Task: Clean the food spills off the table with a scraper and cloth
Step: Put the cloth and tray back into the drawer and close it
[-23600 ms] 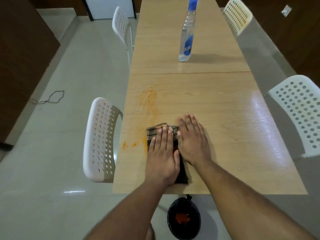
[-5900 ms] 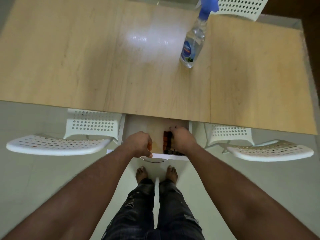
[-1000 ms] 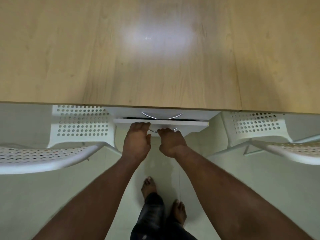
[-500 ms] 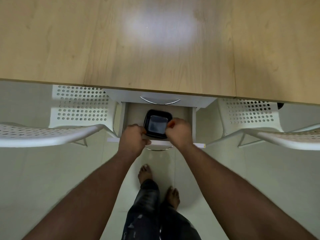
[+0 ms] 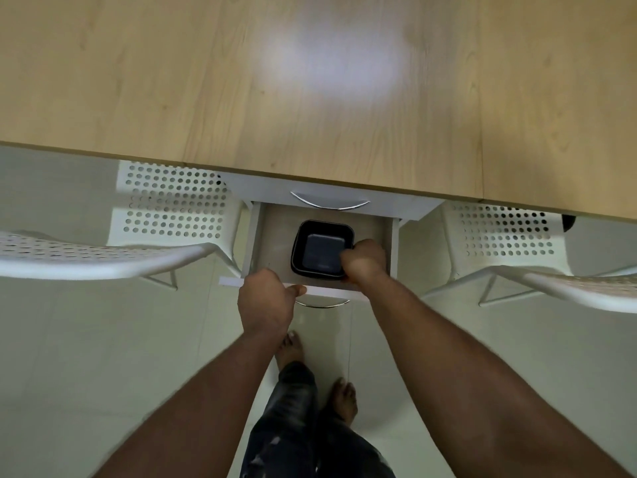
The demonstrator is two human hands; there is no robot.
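Both arms stretched forward and down, below the table (image 5: 310, 81) edge. Left hand (image 5: 267, 303) curled over the front panel of the open drawer (image 5: 272, 236), thumb lying along the panel's top, fingers hidden beneath. Right hand (image 5: 363, 260) inside the drawer, fingers bent around the right rim of a black square tray (image 5: 320, 250). Tray sitting on the drawer floor, toward the right, just ahead of the left hand and touching the right. Curved metal handle (image 5: 329, 201) on the closed drawer above. White perforated chairs (image 5: 172, 208) on either side. Bare feet (image 5: 291, 348) on the pale floor. No scraper or cloth visible.
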